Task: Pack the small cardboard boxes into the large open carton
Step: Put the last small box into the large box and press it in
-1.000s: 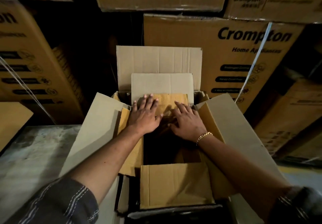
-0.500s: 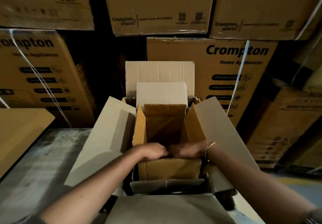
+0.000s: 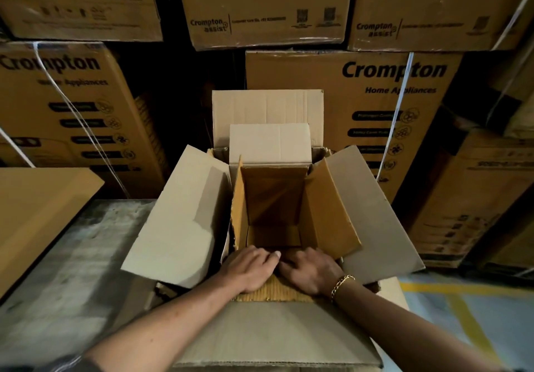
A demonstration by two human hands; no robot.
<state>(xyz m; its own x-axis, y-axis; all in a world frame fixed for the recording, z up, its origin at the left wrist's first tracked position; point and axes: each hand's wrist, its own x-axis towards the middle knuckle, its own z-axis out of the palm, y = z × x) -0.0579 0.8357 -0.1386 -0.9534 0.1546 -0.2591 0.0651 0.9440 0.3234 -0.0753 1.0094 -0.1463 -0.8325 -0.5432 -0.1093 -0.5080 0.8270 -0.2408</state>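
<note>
stacked cartons (image 3: 384, 105) behind, hands (image 3: 248, 267) on flap (image 3: 271, 292)

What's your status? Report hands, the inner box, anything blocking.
Hands: left hand and right hand pressing flat on near flap of open brown cardboard inner box. Box sits inside large pale cardboard carton, looks empty. Opening unobstructed.

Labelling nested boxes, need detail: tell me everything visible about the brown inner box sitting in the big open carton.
The inner box is brown corrugated cardboard, upright inside the large carton, open on top; its shadowed inside shows no contents. Its left flap stands almost upright, its right flap leans outward. The near flap is folded toward the person, with the left hand and right hand pressing on it.
</note>
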